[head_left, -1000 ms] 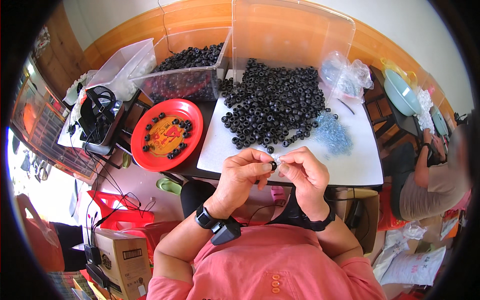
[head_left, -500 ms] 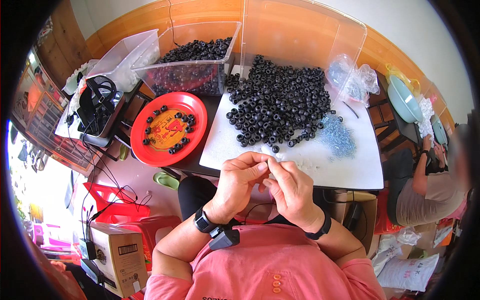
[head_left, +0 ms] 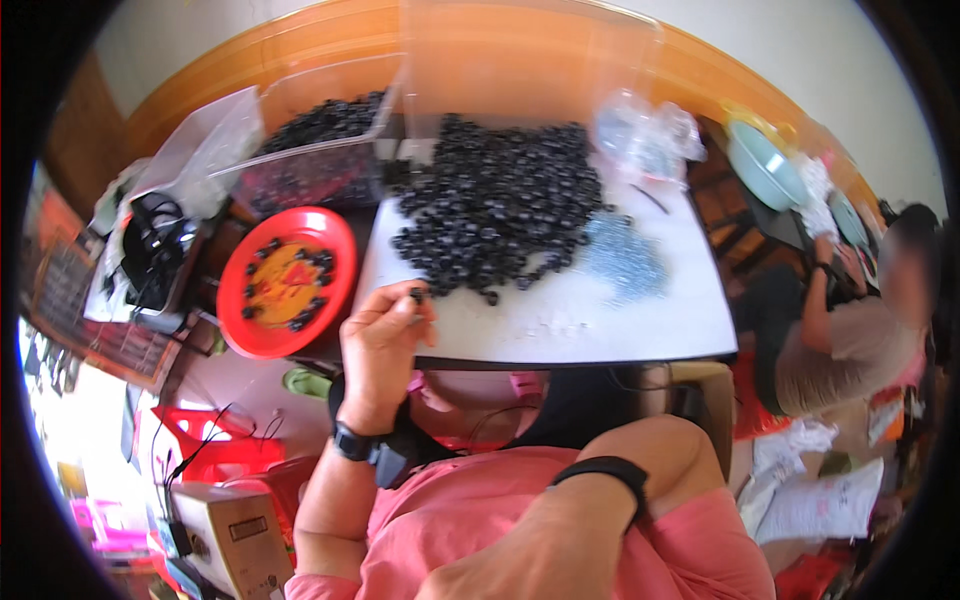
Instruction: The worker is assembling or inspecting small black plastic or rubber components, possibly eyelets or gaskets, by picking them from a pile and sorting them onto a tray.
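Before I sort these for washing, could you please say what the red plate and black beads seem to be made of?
The red plate looks like smooth plastic, given its even, saturated colour. The black beads look satin, perhaps plastic from their soft highlights, though painted wood is possible; blur leaves it open.

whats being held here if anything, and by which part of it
The left hand pinches a small black bead in its fingers; where on the bead is too blurred to tell. For the right hand, I cannot tell.
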A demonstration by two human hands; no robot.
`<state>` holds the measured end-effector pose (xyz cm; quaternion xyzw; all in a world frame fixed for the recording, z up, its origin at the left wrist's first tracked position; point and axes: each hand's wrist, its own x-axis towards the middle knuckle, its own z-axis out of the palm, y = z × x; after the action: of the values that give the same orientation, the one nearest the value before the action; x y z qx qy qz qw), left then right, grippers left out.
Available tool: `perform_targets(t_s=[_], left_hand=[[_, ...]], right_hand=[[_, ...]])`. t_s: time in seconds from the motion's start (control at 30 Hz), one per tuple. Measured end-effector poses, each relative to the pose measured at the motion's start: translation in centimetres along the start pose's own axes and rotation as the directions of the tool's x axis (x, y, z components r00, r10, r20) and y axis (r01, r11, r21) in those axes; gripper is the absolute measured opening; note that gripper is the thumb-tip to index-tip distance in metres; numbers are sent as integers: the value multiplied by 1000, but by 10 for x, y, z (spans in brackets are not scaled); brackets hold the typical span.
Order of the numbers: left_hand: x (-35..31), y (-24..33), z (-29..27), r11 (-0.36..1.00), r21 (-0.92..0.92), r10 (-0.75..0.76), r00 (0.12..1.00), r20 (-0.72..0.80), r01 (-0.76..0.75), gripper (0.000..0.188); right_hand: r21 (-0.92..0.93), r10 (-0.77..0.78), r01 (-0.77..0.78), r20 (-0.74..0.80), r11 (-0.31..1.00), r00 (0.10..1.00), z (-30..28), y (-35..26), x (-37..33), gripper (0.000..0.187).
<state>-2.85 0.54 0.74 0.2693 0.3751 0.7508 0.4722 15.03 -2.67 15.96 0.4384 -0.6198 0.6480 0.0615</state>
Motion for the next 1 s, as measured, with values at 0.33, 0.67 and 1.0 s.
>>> perform_targets(t_s=[0.33,0.67,1.0], left_hand=[[-3,-3,6,990,-122,-62,995,76,71,22],[-4,0,-2,987,-148,-55,996,69,65,22],[-6,-1,-1,992,-111,-51,996,67,58,19]], right_hand=[[-284,-25,-5,-99,959,995,-13,-14,-39,22],[-427,-117,-894,-889,-137,442,-94,54,-117,15],[-214,-31,-901,-969,-378,243,-112,58,-137,24]])
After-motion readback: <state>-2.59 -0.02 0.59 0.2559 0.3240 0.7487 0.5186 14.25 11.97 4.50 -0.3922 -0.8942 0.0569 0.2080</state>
